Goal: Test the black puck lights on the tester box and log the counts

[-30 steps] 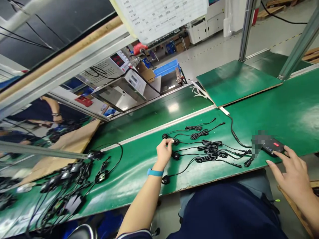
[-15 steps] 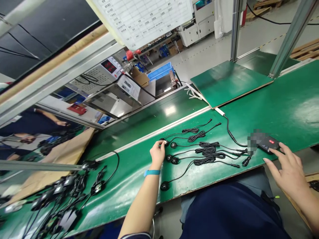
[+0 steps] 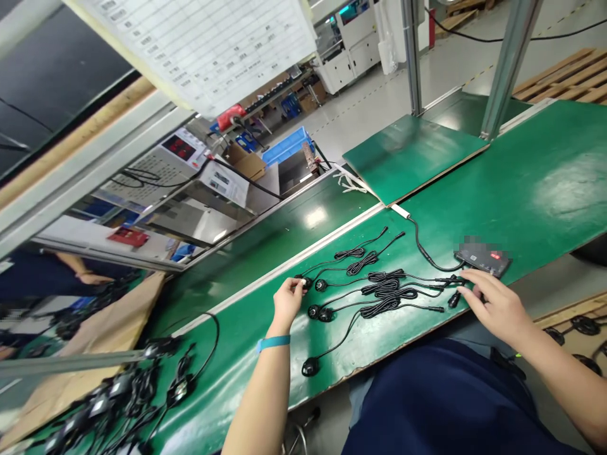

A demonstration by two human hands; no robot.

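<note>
Several black round sensor heads with coiled black cables (image 3: 384, 292) lie in a row on the green bench (image 3: 531, 183). My left hand (image 3: 287, 303), with a blue wristband, pinches the far-left sensor head (image 3: 303, 282) between finger and thumb. My right hand (image 3: 496, 306) rests with spread fingers on the cable plug ends (image 3: 450, 297), just in front of a black box with a red light (image 3: 484, 258). One more sensor head (image 3: 310, 366) lies alone near the bench's front edge.
A heap of black cables and modules (image 3: 123, 392) lies at the left. Behind the bench run a dark conveyor strip (image 3: 284, 230) and a power supply with a red display (image 3: 165, 161). A raised green board (image 3: 408, 151) sits at the back right. Another person's arm (image 3: 76, 275) shows far left.
My right hand has moved left, off the black box and onto the cable plug ends. My left hand stays on the far-left sensor head. The view has shifted.
</note>
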